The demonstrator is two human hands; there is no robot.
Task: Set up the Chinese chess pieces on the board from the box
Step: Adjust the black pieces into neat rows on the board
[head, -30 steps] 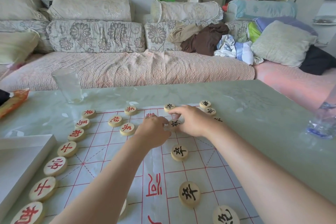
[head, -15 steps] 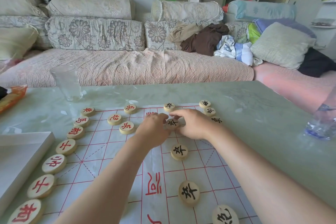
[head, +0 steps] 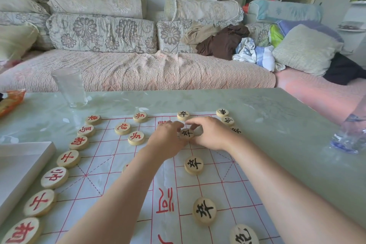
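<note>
Pawn (head: pixel 187 133) nudged left between fingers (head: pixel 195 124)

Count: 10 red pieces (head: pixel 68 158), 8 black pieces (head: pixel 194 165) (4 show the same character), 1 more piece (head: pixel 125 167) half hidden, colour unreadable. 1 board (head: pixel 118 194), 1 box (head: pixel 19 164), 1 glass (head: pixel 69 87), 1 bottle (head: pixel 346 140).

One camera sits on the person's head. It looks forward and down, out over the surface (head: pixel 277 125) toward the sofa (head: pixel 138 69) at 12 o'clock. It is close: the board (head: pixel 111 164) fills the low half, and both arms come in from 6 o'clock, the left hand (head: pixel 168 138) and right hand (head: pixel 212 134) meeting near the middle. The view is wide, so it takes in a glass (head: pixel 69 87) at 9 o'clock, a box (head: pixel 19 164) at 8 o'clock and a bottle (head: pixel 348 136) at 3 o'clock.
</note>
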